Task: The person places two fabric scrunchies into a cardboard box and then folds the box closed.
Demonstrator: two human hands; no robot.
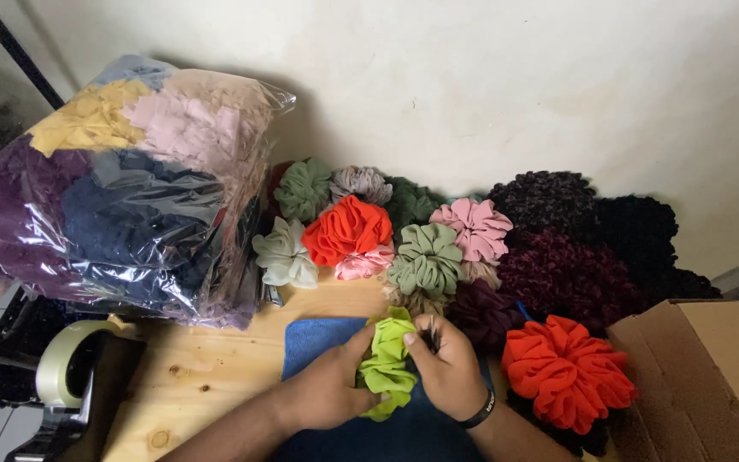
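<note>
Left hand [328,389]: its grip is closed on the lime-green gathered fabric scrunchie [387,361], pinched from 9 o'clock.
Right hand [448,368]: its grip is closed on the scrunchie's 3 o'clock edge.
Scrunchie: held between both hands, over a blue cloth [318,338] on the wooden tabletop [207,376].

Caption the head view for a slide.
Both hands, left hand and right hand, grip a lime-green scrunchie over a blue cloth beside piled scrunchies.
</note>
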